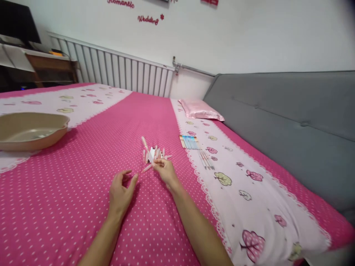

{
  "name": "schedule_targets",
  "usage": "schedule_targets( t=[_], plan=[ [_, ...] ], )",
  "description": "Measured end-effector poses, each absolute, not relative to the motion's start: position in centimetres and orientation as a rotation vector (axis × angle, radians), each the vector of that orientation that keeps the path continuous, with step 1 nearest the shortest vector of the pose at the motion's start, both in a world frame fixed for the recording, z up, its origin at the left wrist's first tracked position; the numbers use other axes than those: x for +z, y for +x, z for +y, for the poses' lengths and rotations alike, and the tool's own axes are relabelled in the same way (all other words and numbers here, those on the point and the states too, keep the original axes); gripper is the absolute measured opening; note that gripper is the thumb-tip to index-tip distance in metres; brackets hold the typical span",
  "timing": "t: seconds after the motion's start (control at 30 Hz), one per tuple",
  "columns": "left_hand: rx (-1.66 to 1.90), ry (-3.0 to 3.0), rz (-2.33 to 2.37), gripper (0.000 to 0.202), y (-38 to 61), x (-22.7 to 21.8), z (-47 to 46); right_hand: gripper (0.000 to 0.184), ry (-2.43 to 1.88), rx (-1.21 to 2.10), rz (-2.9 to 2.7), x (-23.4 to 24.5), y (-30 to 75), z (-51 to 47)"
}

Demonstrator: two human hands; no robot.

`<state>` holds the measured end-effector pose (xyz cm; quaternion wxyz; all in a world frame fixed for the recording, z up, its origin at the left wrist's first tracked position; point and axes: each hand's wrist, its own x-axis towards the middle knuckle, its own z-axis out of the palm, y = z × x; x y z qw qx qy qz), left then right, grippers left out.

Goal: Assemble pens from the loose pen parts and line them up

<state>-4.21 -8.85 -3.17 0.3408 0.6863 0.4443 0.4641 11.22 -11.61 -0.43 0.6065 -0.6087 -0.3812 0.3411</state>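
My right hand (pixel 165 171) pinches the lower end of a slim, pale pink-and-white pen (pixel 146 145), which points up and to the left. Around and under it lies a loose cluster of similar pale pens (pixel 158 152) on the pink dotted sheet, partly hidden by my fingers. My left hand (pixel 121 190) rests low over the sheet, just left of the cluster, fingers curved and apart with nothing in them. To the right, blue pens (pixel 190 142) lie side by side in a neat row. Several paler pens (pixel 206 160) form a second row nearer to me.
A beige basin (pixel 33 144) stands at the left on the bed. A pink pillow (pixel 200 109) lies at the far right, against a grey padded headboard (pixel 277 107). Beyond the bed are a white radiator (pixel 116 66) and a desk with a monitor (pixel 19 24).
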Motion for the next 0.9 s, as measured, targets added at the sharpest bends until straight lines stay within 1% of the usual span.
schedule_targets(
  t=[0.13,0.3,0.43,0.6,0.77,0.9],
  plan=[
    [1.165,2.08,1.224,0.043,-4.6,-3.1,-9.2,0.026,-1.561,0.566,-0.766,-1.4,15.8,-14.8],
    [1.02,2.396,1.338,0.05,-4.7,-3.0,-10.2,0.03,-1.8,0.293,-0.605,-2.7,22.4,-20.1],
    [0.851,2.558,1.436,0.056,-4.8,-3.2,-11.2,0.029,-1.954,0.15,-0.527,-3.4,25.6,-22.8],
    [0.687,2.69,1.471,0.058,-4.9,-3.1,-11.9,0.029,-2.085,0.073,-0.43,-3.9,25.8,-23.5],
    [0.712,2.713,1.459,0.055,-4.9,-3.0,-12.1,0.021,-2.186,0.043,-0.369,-3.9,24.9,-23.1],
    [0.741,2.714,1.44,0.053,-5.1,-3.0,-12.5,0.028,-2.249,0.048,-0.351,-3.9,24.6,-23.1]
  ],
)
